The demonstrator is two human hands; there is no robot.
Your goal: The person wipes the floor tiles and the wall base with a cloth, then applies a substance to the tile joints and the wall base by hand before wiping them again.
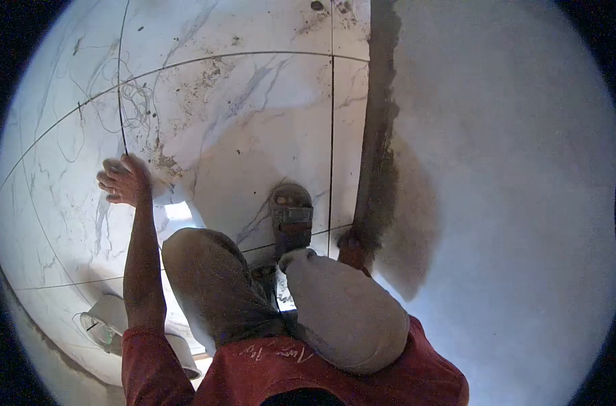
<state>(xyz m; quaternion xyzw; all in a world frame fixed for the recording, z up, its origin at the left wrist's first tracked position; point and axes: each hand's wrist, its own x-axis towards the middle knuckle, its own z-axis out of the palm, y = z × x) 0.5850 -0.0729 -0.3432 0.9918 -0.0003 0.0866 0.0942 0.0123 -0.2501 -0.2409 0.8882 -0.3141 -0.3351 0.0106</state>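
Note:
My left hand (125, 181) rests low over the marbled white floor tile (254, 135), beside the end of a dark joint line. Its fingers are bent but apart, and I can make out nothing held in them. A dark patch between thumb and fingers may be shadow. Down by the base of the wall, my right hand (353, 252) is partly hidden behind my raised knee. It is near the dark strip (376, 155) between tiles and wall, and its fingers are too dark to read.
A sandalled foot (292, 210) stands on the tiles between my hands. Thin tangled string (139, 101) and crumbs of dirt (166, 162) lie farther out. Two pale buckets (107, 318) (184, 355) are at lower left. The plain wall (511, 169) rises on the right.

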